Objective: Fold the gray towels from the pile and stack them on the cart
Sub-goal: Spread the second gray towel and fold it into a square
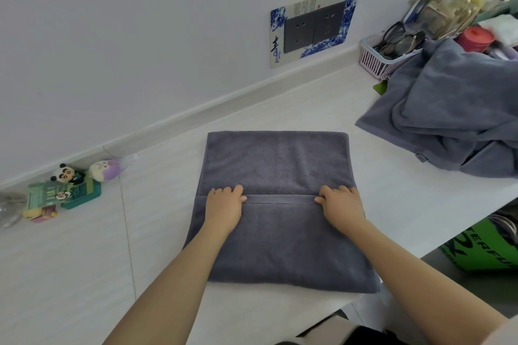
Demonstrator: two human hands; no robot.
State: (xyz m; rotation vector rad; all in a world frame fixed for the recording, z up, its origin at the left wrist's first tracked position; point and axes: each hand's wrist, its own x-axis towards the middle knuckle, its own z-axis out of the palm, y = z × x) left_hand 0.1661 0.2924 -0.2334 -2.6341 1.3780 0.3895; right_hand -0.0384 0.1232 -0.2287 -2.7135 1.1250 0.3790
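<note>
1. A dark gray towel (276, 210) lies flat on the white surface (84, 260), folded so that its near half is laid over the far half; the hemmed edge of the fold runs across the middle.
2. The left hand (224, 204) rests on that hemmed edge near the towel's left side. Its grip is curled over the hem, fingertips on the far layer and thumb along the edge; whether it pinches the hem or only presses it cannot be told.
3. The right hand (340, 204) sits on the same edge towards the right side, fingers bent over the hem in like manner, thumb pointing inward.
4. The pile of gray towels (448, 120) lies crumpled at the far right of the surface, well apart from the folded one.
5. Behind the pile stands a pink basket (375, 61) holding spectacles, with a red lid (476, 36) nearby.
6. On the wall, a blue-and-white socket surround (311, 25) bears black Chinese characters, the large one reading "青".
7. At the far left are a panda figure (63, 173), a purple plush toy (108, 171) and green packets (64, 193); their print is too small to read.
8. Below the surface's right edge a green bag (482, 252) shows black letters "TERFU", cut off by the frame.
</note>
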